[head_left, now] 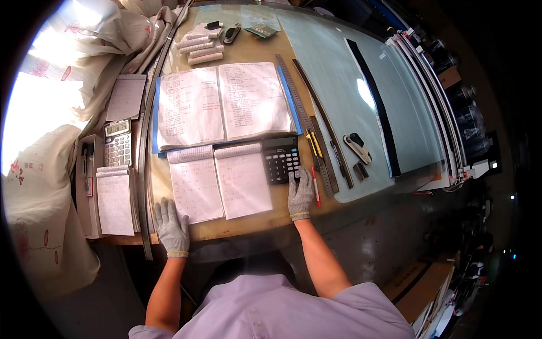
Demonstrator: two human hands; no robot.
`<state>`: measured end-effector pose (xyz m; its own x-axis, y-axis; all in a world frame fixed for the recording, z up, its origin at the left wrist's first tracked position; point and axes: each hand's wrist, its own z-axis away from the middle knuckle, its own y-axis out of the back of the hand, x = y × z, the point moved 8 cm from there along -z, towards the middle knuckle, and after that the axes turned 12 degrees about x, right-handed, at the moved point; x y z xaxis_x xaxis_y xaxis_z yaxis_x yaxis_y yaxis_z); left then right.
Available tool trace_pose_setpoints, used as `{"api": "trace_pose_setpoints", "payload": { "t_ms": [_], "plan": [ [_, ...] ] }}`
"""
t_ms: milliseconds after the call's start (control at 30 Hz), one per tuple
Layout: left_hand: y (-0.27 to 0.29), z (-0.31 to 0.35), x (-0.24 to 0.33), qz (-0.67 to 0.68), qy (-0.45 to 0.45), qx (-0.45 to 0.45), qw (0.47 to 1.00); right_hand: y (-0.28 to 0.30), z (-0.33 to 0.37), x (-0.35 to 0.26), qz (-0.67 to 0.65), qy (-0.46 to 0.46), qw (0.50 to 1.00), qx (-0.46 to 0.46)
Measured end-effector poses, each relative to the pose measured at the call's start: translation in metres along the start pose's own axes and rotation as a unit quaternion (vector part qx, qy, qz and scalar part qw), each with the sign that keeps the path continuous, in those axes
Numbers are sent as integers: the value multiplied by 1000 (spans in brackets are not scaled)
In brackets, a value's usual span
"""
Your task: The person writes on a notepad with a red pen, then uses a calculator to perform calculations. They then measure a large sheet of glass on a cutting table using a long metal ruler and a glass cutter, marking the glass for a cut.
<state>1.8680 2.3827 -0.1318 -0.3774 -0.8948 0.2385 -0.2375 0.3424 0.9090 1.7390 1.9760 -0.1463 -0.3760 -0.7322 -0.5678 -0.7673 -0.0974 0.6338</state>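
With R. hand [301, 198] and L. hand [171, 227] fingers slightly apart, black desktop calc. [280, 162] entry was apparently underway; next keypress likely req'd precise aim.

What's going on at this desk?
A person in gloves is at the desk. The right hand has its fingers over the lower right corner of the black calculator; I can't tell if a key is pressed. The left hand lies palm down near the desk's front edge, beside the left pad, holding nothing. The right pad sits between that pad and the calculator, with an open book behind the pads. A red pen lies right of the right hand.
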Motion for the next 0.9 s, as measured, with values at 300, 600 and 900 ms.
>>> {"api": "trace_pose_setpoints", "payload": {
  "t_ms": [300,600,900],
  "plan": [
    [0,0,0,4,1,2,1000,1,0,-1,3,14,1000,6],
    [0,-1,0,6,6,-4,1000,2,-1,-4,-5,7,1000,10],
    [-2,1,-2,-1,6,-3,1000,3,-2,-7,-7,10,1000,16]
  ]
}}
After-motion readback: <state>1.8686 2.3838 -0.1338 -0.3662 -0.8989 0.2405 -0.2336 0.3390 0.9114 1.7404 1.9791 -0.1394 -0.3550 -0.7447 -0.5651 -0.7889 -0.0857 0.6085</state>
